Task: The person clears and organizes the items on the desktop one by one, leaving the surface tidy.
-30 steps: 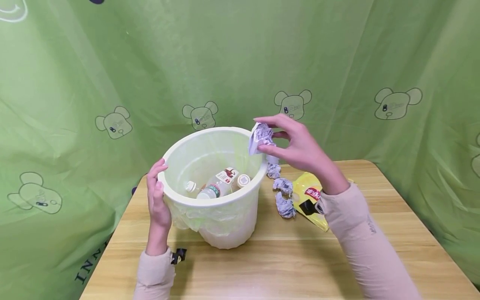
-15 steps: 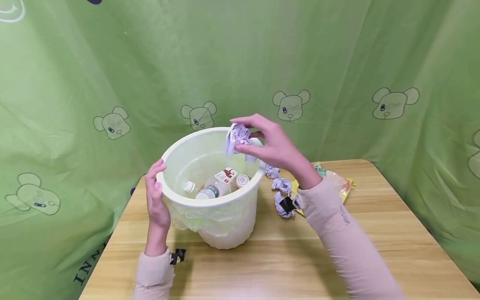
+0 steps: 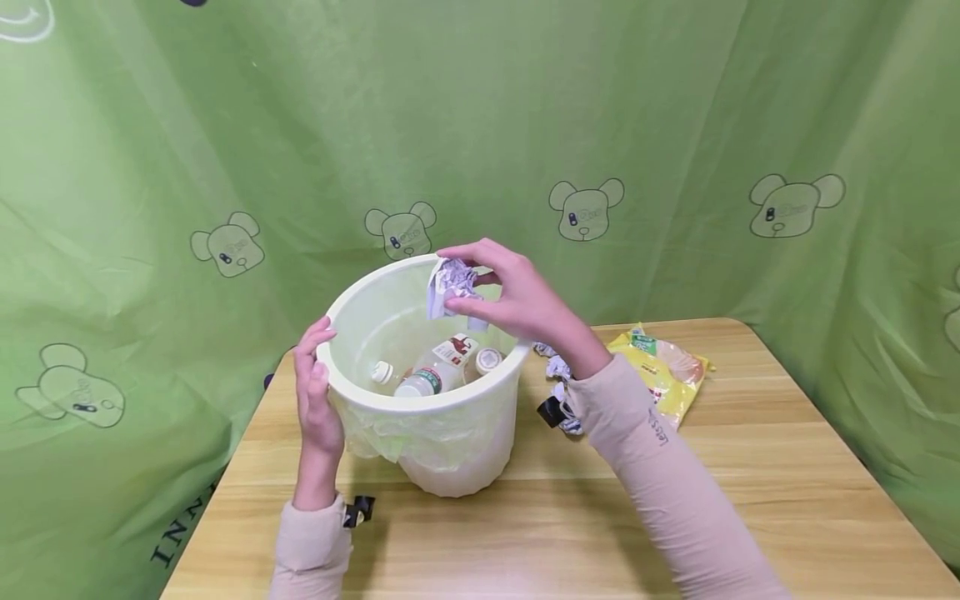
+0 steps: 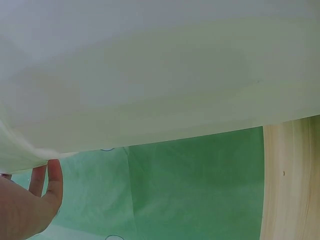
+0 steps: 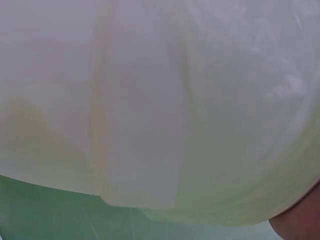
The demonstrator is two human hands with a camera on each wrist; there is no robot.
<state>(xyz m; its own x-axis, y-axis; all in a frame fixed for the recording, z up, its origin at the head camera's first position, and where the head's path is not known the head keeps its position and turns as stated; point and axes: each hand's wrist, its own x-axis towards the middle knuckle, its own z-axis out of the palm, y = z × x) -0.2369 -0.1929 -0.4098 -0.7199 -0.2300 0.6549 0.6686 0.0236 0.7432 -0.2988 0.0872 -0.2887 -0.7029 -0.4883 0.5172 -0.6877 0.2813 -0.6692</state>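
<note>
Right-hand grip pinches crumpled paper above bin; curtain lettered "INN".

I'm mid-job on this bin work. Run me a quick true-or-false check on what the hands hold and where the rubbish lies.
1. The right hand holds crumpled paper above the bin. True.
2. The left hand is holding a bottle. False: the left hand touches the bin's rim.
3. A bottle with a green band lies inside the bin. True.
4. The yellow packet is inside the bin. False: the yellow packet lies on the table.
5. More paper balls lie beside the bin. True.
</note>
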